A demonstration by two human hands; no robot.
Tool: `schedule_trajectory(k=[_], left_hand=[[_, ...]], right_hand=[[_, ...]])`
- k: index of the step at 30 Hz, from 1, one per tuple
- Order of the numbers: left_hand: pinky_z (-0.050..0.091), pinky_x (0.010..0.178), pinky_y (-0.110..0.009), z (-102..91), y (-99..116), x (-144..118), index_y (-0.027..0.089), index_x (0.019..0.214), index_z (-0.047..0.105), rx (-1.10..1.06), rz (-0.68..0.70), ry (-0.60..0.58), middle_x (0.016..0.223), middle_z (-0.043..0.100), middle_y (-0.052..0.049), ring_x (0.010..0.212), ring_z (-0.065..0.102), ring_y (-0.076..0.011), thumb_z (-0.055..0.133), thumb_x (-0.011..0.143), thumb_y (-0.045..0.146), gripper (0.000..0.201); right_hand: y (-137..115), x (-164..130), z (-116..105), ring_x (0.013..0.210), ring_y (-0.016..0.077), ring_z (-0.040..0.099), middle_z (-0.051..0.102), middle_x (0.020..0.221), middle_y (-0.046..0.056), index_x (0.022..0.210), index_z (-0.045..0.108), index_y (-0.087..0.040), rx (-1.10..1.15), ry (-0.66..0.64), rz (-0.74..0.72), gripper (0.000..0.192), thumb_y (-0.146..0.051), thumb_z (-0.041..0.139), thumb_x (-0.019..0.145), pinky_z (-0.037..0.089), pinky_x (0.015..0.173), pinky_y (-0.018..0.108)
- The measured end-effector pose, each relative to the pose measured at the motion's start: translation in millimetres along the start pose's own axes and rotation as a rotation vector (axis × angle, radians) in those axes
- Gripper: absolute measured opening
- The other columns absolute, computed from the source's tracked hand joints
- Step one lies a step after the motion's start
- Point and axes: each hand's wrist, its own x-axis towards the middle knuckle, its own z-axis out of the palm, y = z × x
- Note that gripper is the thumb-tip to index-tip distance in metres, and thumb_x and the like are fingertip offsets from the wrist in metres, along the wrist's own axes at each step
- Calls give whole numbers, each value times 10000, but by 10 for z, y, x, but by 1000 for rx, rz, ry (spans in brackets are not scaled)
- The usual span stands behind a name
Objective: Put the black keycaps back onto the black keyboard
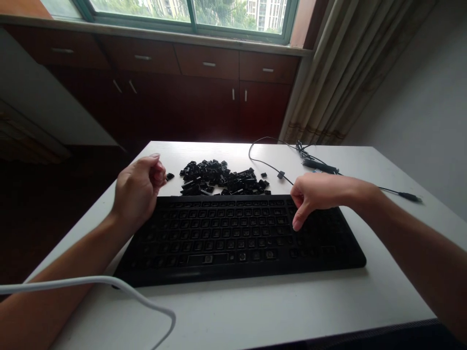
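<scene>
A black keyboard (233, 267) with its keycaps off lies across the white table (233, 311), its bare key sockets showing. Over its far left corner my left hand (137, 190) is curled into a fist, thumb on top; whatever it might hold is hidden. Above the right part of the keyboard is my right hand (315, 194), fingers curled under and thumb pointing down; the inside of this hand is hidden too. Behind the keyboard's far edge lies a heap of loose black keycaps (237, 182), with one single keycap (263, 175) to its right.
A thin black cable (268, 160) loops at the back right, near a dark slim tool (321, 166) and a plug (410, 197). A white cable (91, 280) crosses in front of my left forearm. Red-brown cabinets (189, 107) stand beyond the table, with a curtain (328, 82) at right.
</scene>
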Motion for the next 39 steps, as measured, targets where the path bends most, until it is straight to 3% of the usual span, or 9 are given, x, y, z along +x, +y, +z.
schedule_trajectory(k=[5,13,21,27,29,32,33,35,39], left_hand=[[382,603,-213,1,9,1,154,661,532,-1,-5,3,617,453,12,602,421,-93,662,811,282,236],[375,621,-223,9,0,-6,160,681,522,23,-3,22,633,445,21,607,394,-95,633,840,283,230],[350,607,-227,20,2,-16,160,630,499,50,37,-9,586,429,33,578,373,-88,615,846,293,278],[348,606,-215,3,-23,-18,151,653,523,37,42,-22,597,444,30,590,384,-78,615,877,301,285],[355,609,-209,0,-29,-17,148,661,531,28,48,-25,607,452,27,595,389,-75,611,887,295,281],[359,600,-204,2,-33,-11,148,662,539,12,56,-36,610,458,19,604,411,-79,618,886,286,275],[355,589,-206,4,-33,-9,149,657,539,7,58,-38,606,455,16,599,412,-81,622,883,289,279],[341,563,-212,8,-35,-9,153,648,536,-2,63,-37,599,446,14,576,395,-82,631,875,302,288],[317,530,-224,11,-48,-24,167,640,527,-1,76,-37,598,428,15,548,366,-85,631,870,344,308]], right_hand=[[-29,-30,17,614,181,537,625,650,-1,678,617,-231,-49,65,64,668,-836,766,437,293,470,292],[-54,-47,19,765,224,581,644,770,7,777,620,-243,-41,34,94,658,-797,785,462,317,549,305],[-54,-13,-15,756,210,562,647,873,10,848,649,-252,-8,20,20,658,-765,799,465,334,541,306],[75,-153,-81,786,212,602,680,933,16,933,716,-268,90,12,-62,554,-727,756,624,388,592,307],[7,-149,-19,772,200,604,687,898,27,920,706,-242,164,127,-104,510,-724,656,761,407,623,316],[-205,-51,232,766,178,570,655,857,50,892,638,-193,254,664,-179,484,-622,429,973,420,684,330],[-279,-5,337,776,172,559,641,858,55,882,621,-185,256,775,-245,467,-565,384,1012,424,713,331],[-390,81,534,833,175,550,637,894,60,879,611,-183,161,802,-401,415,-465,357,1048,423,803,350],[-416,170,754,894,200,547,643,965,77,964,617,-186,16,807,-530,300,-338,374,1051,410,881,404]])
